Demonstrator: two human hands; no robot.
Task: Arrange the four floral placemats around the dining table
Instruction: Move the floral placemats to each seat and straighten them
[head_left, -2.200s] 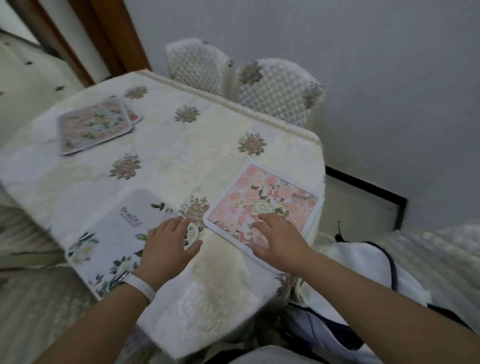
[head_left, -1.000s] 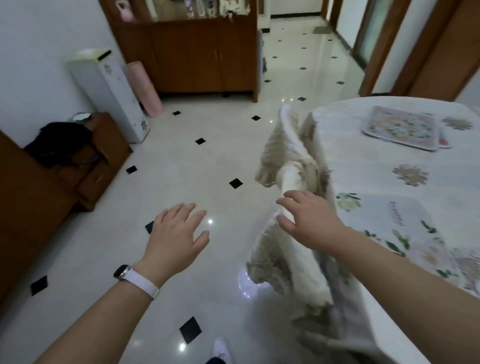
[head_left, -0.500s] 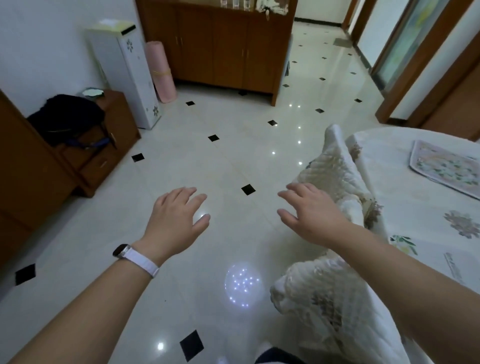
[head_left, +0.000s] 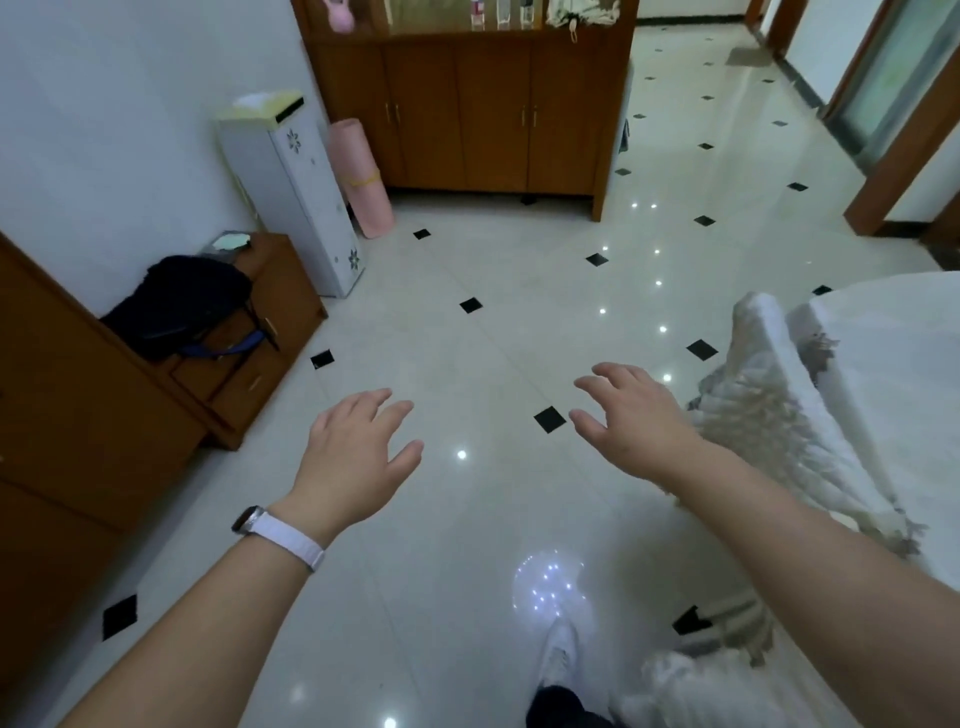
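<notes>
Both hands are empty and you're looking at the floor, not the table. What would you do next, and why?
Probably turn right, back toward the table. Both the left hand and the right hand hang open over bare floor tiles, holding nothing, and no placemat is in view. Only the table's edge and a covered chair show at the right.

Both hands hang empty, fingers spread, over the glossy tiled floor (head_left: 493, 338): the left hand (head_left: 353, 457) at center with a white wristband (head_left: 283, 538), the right hand (head_left: 631, 421) right of center. A covered chair (head_left: 779, 415) and the table edge (head_left: 893, 353) sit at right, a wooden cabinet (head_left: 467, 109) at top.
</notes>
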